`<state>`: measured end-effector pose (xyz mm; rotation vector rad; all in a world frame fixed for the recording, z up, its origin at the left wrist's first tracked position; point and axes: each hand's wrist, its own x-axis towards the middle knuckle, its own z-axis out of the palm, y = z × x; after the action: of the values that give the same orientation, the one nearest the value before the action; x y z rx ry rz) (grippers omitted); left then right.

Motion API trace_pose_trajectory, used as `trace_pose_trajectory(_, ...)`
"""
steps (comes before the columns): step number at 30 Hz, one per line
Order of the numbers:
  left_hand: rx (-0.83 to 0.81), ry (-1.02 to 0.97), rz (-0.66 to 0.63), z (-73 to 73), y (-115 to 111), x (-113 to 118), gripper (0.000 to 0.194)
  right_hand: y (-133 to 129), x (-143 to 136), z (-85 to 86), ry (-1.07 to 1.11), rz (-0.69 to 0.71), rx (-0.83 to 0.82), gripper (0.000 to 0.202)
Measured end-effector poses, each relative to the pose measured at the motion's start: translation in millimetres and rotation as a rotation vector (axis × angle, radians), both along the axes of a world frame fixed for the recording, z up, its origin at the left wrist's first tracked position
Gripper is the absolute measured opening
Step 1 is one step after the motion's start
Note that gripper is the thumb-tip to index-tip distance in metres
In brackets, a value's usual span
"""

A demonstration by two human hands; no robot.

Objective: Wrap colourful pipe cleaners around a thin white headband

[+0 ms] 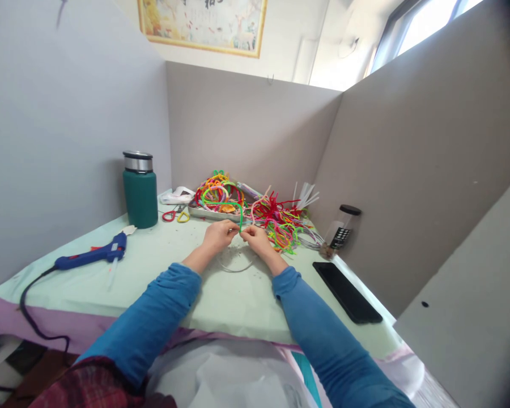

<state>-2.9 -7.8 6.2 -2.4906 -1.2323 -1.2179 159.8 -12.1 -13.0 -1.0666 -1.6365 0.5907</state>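
My left hand (pixel 220 236) and my right hand (pixel 256 239) meet over the middle of the table, fingertips nearly touching. Both are pinched on the lower end of a green fuzzy stem (pixel 241 212), which rises between them and bends over to the left at its top. Under the hands a thin grey wire loop (pixel 238 271) lies on the pale green cloth. Just behind them is a metal tray (pixel 212 214) heaped with colourful fuzzy stems. Red, green and orange stems (pixel 276 212) are piled to its right.
On the left stand a green bottle (pixel 140 195) and a blue glue gun (pixel 89 256) with a black cord. A black phone (pixel 346 292) and a clear jar (pixel 340 231) are on the right. Red scissors handle (pixel 169 216) lies near the tray. Grey partitions (pixel 250 124) enclose the table (pixel 161 283).
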Motion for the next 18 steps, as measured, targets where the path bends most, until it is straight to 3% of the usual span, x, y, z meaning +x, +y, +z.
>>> trace_pose_trajectory(5, 0.001, 0.045, -0.058, -2.4, 5.1, -0.7, 0.022, -0.2, 0.3, -0.2, 0.002, 0.006, -0.002, 0.012)
trace_pose_trajectory(18, 0.036, 0.024, -0.062, -2.7, 3.4, -1.2, 0.022, -3.8, -0.8, 3.6, 0.017, 0.017, 0.009, 0.013)
